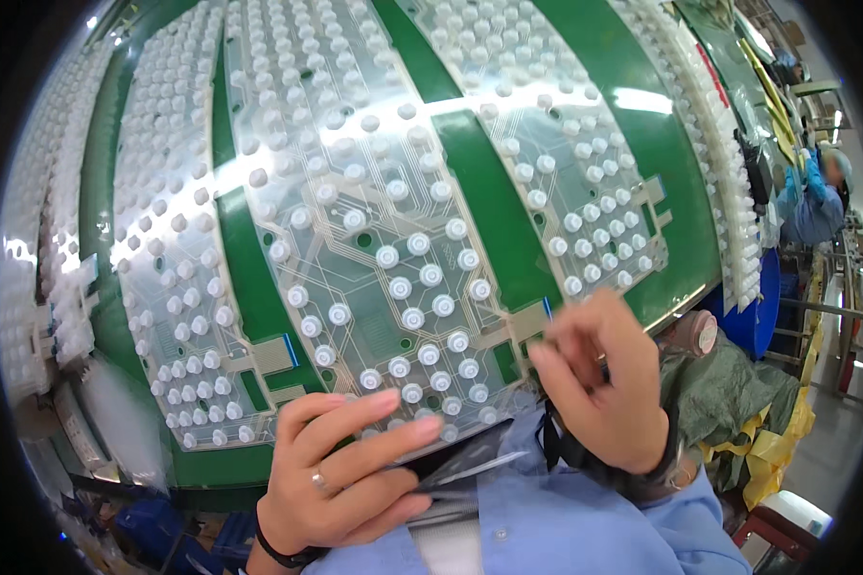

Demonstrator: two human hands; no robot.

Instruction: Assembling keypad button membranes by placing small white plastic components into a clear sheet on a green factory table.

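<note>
Middle dome-studded sheet (374, 316): I log it flat on the green tabletop (494, 206), between a left sheet (173, 278) and right sheet (585, 182). Left hand (340, 479) at its near edge, fingers slightly parted. Right hand (609, 383) near its right corner, fingers curled, blurred; I cannot tell whether they hold anything.

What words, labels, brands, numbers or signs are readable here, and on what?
None can be read.
Middle clear sheet with white domes: fine printed lines; any lettering is too small to read.
Round pinkish object: any marks on its end are too small and blurred to read.
</note>
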